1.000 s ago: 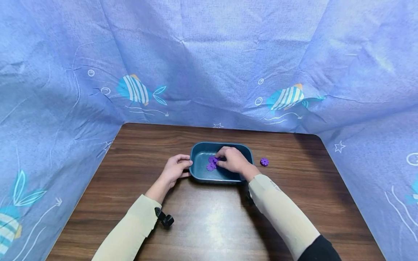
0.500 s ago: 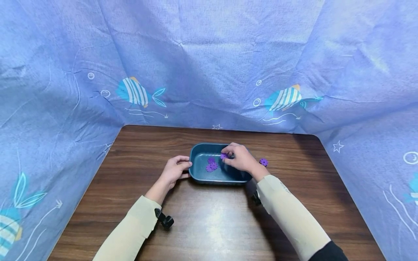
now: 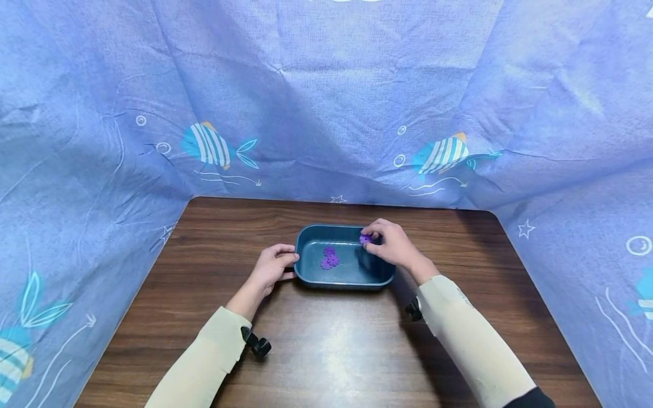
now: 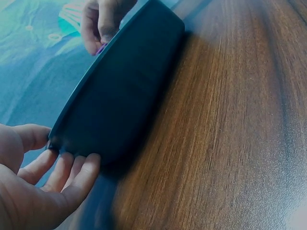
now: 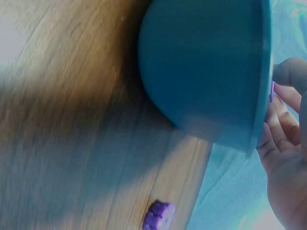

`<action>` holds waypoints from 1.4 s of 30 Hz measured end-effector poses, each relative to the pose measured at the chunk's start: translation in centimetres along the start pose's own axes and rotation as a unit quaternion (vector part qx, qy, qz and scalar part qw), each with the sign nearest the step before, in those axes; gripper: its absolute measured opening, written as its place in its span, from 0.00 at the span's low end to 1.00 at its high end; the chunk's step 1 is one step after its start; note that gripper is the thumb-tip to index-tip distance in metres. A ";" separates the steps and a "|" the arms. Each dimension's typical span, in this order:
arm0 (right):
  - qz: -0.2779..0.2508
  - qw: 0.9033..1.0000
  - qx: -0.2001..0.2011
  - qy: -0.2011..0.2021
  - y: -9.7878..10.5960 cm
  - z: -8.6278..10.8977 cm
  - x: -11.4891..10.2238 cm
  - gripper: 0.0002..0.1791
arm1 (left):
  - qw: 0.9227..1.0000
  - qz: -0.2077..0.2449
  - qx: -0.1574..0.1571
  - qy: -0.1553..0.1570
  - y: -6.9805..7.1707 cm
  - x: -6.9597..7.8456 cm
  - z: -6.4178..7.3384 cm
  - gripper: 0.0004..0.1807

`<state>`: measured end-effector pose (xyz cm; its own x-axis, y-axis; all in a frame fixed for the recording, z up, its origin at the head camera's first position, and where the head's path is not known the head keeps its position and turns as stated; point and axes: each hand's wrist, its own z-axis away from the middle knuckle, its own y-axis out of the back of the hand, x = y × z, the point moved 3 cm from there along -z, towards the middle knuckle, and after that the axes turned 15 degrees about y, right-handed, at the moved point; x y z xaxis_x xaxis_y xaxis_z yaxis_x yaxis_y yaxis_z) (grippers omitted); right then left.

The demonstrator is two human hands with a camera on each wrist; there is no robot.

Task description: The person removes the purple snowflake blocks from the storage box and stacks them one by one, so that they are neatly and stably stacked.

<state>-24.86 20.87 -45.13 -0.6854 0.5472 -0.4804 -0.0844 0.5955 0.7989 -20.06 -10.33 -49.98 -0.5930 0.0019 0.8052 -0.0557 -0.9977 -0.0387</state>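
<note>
A dark teal oblong plastic tub stands on the wooden table. My left hand grips its left end, thumb at the rim and fingertips against the outer wall. Over the tub's far right part, my right hand pinches a purple flower-shaped disc between thumb and fingers. In the right wrist view that disc shows edge-on as a thin purple strip. Several similar purple discs lie bunched on the tub floor, left of centre. Outside the tub's right end sits a purple notched stack, hidden behind my right hand and forearm in the head view.
The brown table stretches out on all sides of the tub. Behind and beside it hangs a blue cloth printed with fish. A black wrist camera sticks out from my left cuff.
My right hand has lifted the purple disc from the bunch and carried it right, to the tub's far right rim. The left hand stays on the tub's left end.
</note>
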 end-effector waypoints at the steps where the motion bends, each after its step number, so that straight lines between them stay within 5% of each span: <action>1: 0.000 1.000 0.003 0.000 0.2 0.2 0.2 0.14 | 1.000 0.001 0.001 0.001 0.0 -0.1 0.0 0.18; 9: 0.016 0.999 0.033 0.005 1.7 1.6 1.5 0.14 | 1.000 0.000 0.003 -0.004 0.1 -0.3 -0.3 0.18; 29: 0.005 0.995 0.071 -0.073 3.0 5.5 4.5 0.12 | 1.000 0.001 -0.002 -0.003 0.2 -0.3 -0.5 0.18; 42: 0.027 0.992 0.054 -0.112 3.4 8.4 6.9 0.12 | 1.000 0.011 -0.002 -0.005 0.2 -0.3 -0.3 0.17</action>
<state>-23.78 31.64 -48.79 -0.5086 0.6892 -0.5160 0.0338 0.6148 0.7880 -20.16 -10.46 -50.41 -0.5863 -0.0201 0.8099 -0.0457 -0.9973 -0.0578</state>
